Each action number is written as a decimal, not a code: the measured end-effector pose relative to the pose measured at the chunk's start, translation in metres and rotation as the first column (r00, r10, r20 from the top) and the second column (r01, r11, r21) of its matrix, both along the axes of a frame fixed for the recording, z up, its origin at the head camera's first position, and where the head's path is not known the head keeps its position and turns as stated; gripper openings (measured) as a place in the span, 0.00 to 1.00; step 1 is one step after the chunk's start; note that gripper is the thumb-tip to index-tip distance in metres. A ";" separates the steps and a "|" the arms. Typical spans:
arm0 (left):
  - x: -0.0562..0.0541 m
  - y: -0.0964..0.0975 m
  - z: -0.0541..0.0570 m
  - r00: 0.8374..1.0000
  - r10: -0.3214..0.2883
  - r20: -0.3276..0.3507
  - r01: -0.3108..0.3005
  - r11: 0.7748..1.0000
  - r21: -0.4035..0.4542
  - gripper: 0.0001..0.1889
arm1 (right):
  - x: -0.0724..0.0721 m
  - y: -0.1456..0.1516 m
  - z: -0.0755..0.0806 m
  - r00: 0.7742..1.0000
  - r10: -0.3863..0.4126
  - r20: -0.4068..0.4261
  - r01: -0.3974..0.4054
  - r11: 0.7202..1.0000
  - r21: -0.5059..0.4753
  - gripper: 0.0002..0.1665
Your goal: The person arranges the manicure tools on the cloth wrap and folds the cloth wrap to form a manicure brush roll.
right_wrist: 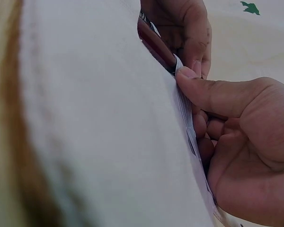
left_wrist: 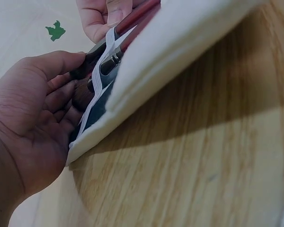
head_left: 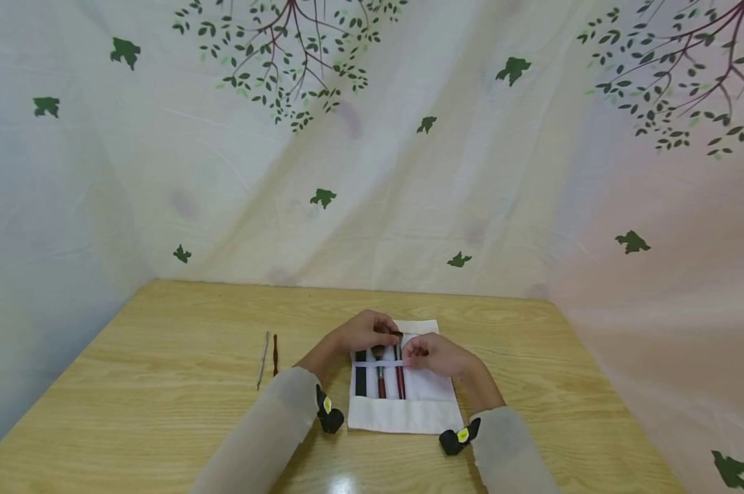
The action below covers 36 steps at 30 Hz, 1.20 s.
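Note:
A white cloth brush roll (head_left: 405, 416) lies unfolded on the table, a white elastic band (left_wrist: 98, 78) running across it. Under the band sit a dark flat piece (head_left: 361, 379), a red-handled brush (head_left: 381, 385) and a second red-handled brush (head_left: 401, 382). My left hand (head_left: 364, 331) pinches the second brush near its dark head, thumb on top, as the left wrist view shows. My right hand (head_left: 438, 354) pinches the elastic band just right of that brush; in the right wrist view its thumb (right_wrist: 217, 92) presses on the band beside the red handle.
Left of the roll, a slim silver tool (head_left: 263, 360) and a slim brown tool (head_left: 276, 353) lie on the wooden table (head_left: 162, 412). Behind the table hangs a pale curtain (head_left: 378, 226) with leaf prints.

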<state>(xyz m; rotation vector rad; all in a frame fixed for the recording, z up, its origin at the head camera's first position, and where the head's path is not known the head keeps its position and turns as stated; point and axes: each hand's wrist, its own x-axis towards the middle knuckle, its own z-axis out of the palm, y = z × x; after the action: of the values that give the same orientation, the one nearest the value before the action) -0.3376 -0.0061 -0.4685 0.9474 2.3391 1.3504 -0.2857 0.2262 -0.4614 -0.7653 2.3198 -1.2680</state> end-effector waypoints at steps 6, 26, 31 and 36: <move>-0.001 -0.002 -0.001 0.999 -0.025 0.028 0.026 0.999 -0.026 0.09 | -0.002 0.001 -0.001 1.000 0.014 -0.017 -0.014 1.000 0.008 0.05; -0.005 -0.004 -0.003 0.998 -0.060 -0.019 0.058 0.996 -0.068 0.07 | -0.003 0.001 0.001 1.000 0.008 -0.008 -0.008 1.000 0.015 0.06; -0.005 -0.004 -0.003 0.998 -0.061 -0.026 0.059 0.995 -0.077 0.07 | 0.000 0.004 0.005 0.999 -0.018 -0.051 0.021 0.997 0.069 0.05; -0.004 -0.005 -0.002 0.997 -0.065 -0.033 0.062 0.995 -0.083 0.07 | 0.001 0.008 0.010 0.992 -0.038 -0.118 0.053 0.991 0.127 0.04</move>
<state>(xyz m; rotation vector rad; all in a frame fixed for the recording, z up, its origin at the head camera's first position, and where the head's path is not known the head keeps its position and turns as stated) -0.3418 -0.0109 -0.4708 1.0197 2.3498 1.2131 -0.2844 0.2337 -0.4512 -0.7647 2.4971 -1.1047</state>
